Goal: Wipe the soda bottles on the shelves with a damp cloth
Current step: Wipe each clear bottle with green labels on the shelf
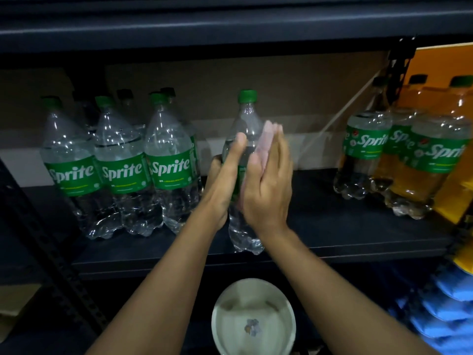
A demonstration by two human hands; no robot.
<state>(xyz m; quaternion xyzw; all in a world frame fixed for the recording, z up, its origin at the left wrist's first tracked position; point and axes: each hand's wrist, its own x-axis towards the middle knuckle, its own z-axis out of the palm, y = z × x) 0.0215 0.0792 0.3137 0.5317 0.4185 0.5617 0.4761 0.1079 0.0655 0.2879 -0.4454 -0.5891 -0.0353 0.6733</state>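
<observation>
One bottle (247, 116) is being wiped: left hand (225, 180) grips it, right hand (268, 180) (fingers straight) presses the cloth (266, 139); next, probably turn it.

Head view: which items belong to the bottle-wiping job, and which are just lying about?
Job: held bottle, pink cloth, left hand, right hand, left bottle row, right bottle group, bowl below the shelf, probably for wetting the cloth.
Lying about: orange box, blue packets.

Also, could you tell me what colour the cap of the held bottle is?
Green. The cap of the bottle shows best in the head view.
</observation>
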